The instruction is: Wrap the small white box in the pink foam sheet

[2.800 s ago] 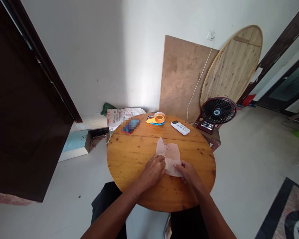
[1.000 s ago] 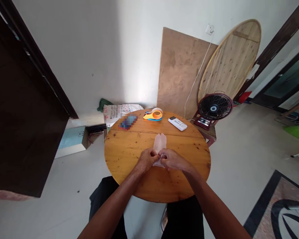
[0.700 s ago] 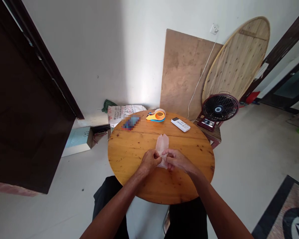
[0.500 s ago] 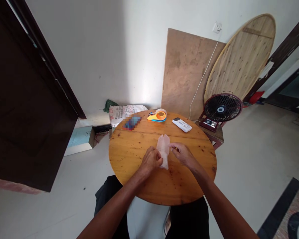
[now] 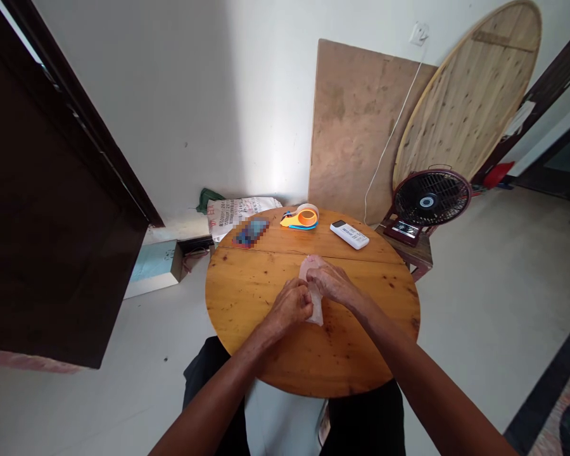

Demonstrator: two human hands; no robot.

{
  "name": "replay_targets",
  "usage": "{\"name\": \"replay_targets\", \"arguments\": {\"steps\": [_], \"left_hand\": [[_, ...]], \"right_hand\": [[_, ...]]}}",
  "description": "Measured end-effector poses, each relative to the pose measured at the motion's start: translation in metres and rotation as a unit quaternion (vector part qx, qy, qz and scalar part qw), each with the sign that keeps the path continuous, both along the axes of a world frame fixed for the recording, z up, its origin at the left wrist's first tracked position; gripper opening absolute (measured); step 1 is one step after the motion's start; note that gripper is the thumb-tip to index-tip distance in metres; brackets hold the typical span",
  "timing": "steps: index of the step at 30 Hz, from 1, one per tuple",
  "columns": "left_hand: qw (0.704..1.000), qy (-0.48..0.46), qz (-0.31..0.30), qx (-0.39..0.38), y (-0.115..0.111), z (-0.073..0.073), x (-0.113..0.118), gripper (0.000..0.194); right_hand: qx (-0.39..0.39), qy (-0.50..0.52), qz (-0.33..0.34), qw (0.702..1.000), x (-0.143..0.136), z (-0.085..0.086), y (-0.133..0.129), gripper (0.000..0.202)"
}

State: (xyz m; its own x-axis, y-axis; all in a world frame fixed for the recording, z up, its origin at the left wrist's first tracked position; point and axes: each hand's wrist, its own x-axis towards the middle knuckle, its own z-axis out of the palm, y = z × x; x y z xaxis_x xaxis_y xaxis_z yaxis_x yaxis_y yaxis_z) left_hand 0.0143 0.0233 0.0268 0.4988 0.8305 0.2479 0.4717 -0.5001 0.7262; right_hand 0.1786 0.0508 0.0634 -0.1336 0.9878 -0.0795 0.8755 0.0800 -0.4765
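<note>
Pale pink, thin and crumpled, a folded sheet of tissue-like paper (image 5: 315, 303) lies near the middle of the round varnished wooden table (image 5: 247, 297), under both hands. The left hand (image 5: 290, 306) is curled, its fingertips pinching the sheet's left edge against the wood. The right hand (image 5: 330, 282) lies flat on the far end of the sheet, fingers bent down and pressing it, touching the left hand's knuckles. Only a narrow strip of the paper shows between and below them. Toward the table's far edge, well apart from the hands, sit an orange and blue tape dispenser (image 5: 300, 218), a white remote control (image 5: 349, 234) and a blurred dark phone (image 5: 250, 230). Beyond the table stands a dark red round fan (image 5: 429, 201).
</note>
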Motion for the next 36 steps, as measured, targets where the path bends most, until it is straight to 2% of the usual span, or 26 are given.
{"name": "replay_targets", "arguments": {"steps": [4,7,9,11,14,16,18,20,25,31,36], "left_hand": [[0.999,-0.006,0.0,0.034,-0.001,-0.001,0.001,0.027],[0.999,0.004,-0.012,0.031,0.0,-0.003,0.0,0.035],[1.0,0.009,-0.006,0.012,0.0,-0.004,0.0,0.033],[1.0,0.005,0.007,-0.001,-0.001,-0.005,0.001,0.032],[1.0,-0.007,0.018,0.001,-0.004,-0.007,0.002,0.032],[0.999,-0.018,0.028,0.0,-0.006,-0.008,0.003,0.033],[0.998,-0.032,0.045,-0.005,-0.009,-0.009,0.002,0.034],[0.997,-0.041,0.057,-0.006,-0.01,-0.01,0.002,0.034],[0.999,-0.044,0.028,0.009,-0.008,-0.012,0.002,0.043],[0.999,-0.047,-0.015,-0.015,0.0,-0.007,-0.001,0.062],[0.996,-0.058,-0.043,-0.047,0.003,-0.004,-0.002,0.068]], "right_hand": [[0.04,-0.058,0.093,0.993,-0.002,-0.002,0.0,0.018],[0.085,-0.041,0.121,0.988,0.003,-0.006,-0.007,0.028],[0.117,0.004,0.079,0.99,0.013,-0.012,-0.013,0.04],[0.113,0.052,-0.015,0.992,0.025,-0.022,-0.019,0.037],[0.012,0.159,-0.161,0.974,0.039,-0.033,-0.023,0.026],[-0.056,0.258,-0.203,0.943,0.039,-0.037,-0.022,0.026],[-0.091,0.338,-0.208,0.913,0.035,-0.037,-0.018,0.023],[-0.105,0.378,-0.203,0.897,0.028,-0.037,-0.012,0.019],[-0.113,0.408,-0.194,0.885,0.022,-0.042,-0.001,0.023],[-0.119,0.412,-0.175,0.886,0.028,-0.045,0.008,0.028],[-0.134,0.375,-0.152,0.905,0.032,-0.038,0.014,0.029]]}}
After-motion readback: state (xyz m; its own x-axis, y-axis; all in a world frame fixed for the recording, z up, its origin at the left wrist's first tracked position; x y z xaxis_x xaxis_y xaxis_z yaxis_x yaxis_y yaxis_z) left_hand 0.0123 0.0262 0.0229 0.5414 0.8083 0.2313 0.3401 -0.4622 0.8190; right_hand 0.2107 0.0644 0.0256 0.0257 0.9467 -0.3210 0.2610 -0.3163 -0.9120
